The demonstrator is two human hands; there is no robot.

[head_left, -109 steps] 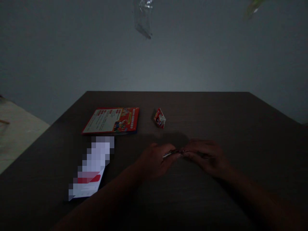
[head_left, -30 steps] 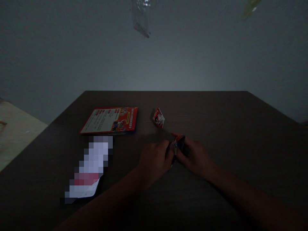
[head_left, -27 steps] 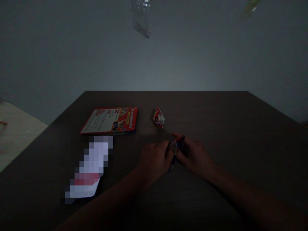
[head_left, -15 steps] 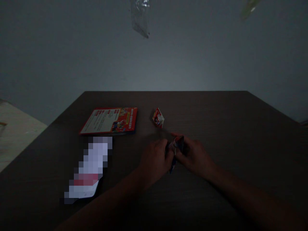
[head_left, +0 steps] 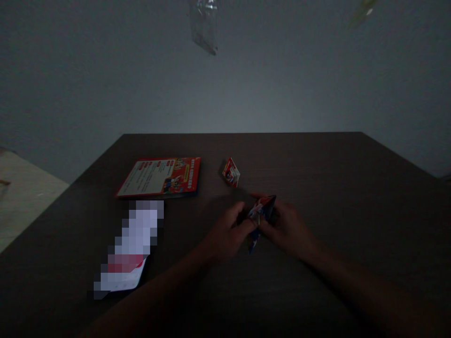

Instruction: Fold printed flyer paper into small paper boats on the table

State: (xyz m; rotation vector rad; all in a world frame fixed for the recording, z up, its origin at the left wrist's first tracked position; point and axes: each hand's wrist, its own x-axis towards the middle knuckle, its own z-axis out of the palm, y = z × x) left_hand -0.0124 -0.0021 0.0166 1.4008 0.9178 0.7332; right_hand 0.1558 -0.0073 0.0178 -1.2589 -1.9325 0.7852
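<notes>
The scene is very dim. Both hands meet over the middle of a dark wooden table [head_left: 352, 188]. My left hand [head_left: 225, 234] and my right hand [head_left: 287, 227] pinch a small folded piece of printed paper [head_left: 260, 216] between their fingertips, held just above the tabletop. The paper is coloured red, blue and white, and stands on edge with a point hanging downward. A second small folded paper piece [head_left: 231, 172], red and white, sits on the table a little beyond the hands.
A red printed leaflet [head_left: 160, 177] lies flat at the back left of the table. A white and red paper [head_left: 130, 249], blurred out, lies nearer on the left. A clear plastic scrap [head_left: 203, 26] hangs on the grey wall.
The folded paper was held flat between both hands, then turned upright. In the last half second its upper part has spread open toward the right while both hands kept their pinch.
</notes>
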